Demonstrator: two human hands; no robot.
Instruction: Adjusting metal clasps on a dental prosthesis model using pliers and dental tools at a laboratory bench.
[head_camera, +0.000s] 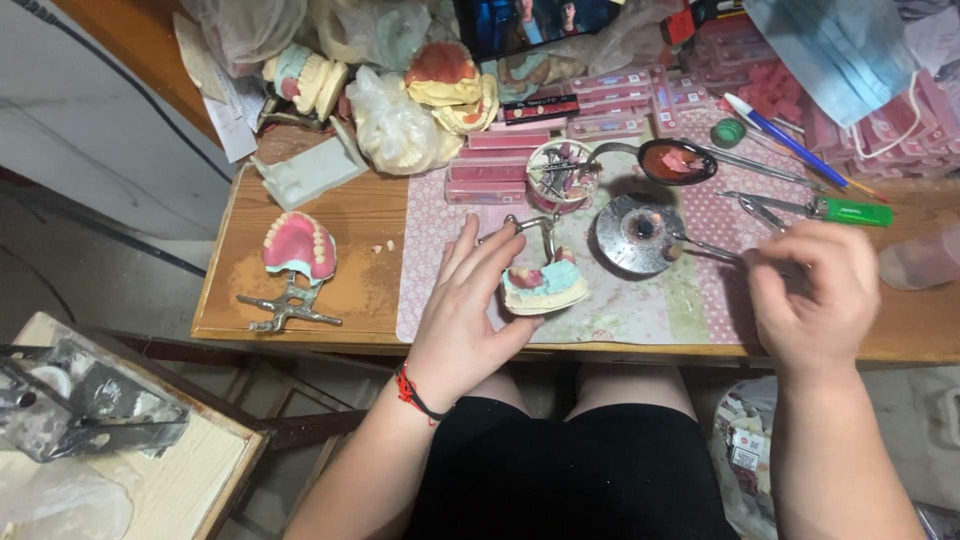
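Nearest: left hand, red-and-black cord at the wrist, fingers curled around the left side of a dental cast (teal base, pink gum, on a metal articulator). The cast rests on the floral mat near the front edge of the bench, directly right of the left palm and touching the fingertips.

Right hand: fingers pinched together on a thin metal instrument; its tip lies at the rim of a round metal dish. Hand sits well right of the cast.

Left of the mat: one pink denture on a metal articulator, standing on bare wood, apart from both hands.

Mid bench: one small cup of metal tools; one spoon holding pink wax; one green lighter; one blue pen.

Far: flat rectangular pink trays, stacked, count uncertain; at least three plaster casts among clear plastic bags; one blue face mask at top right; a screen at the back edge.
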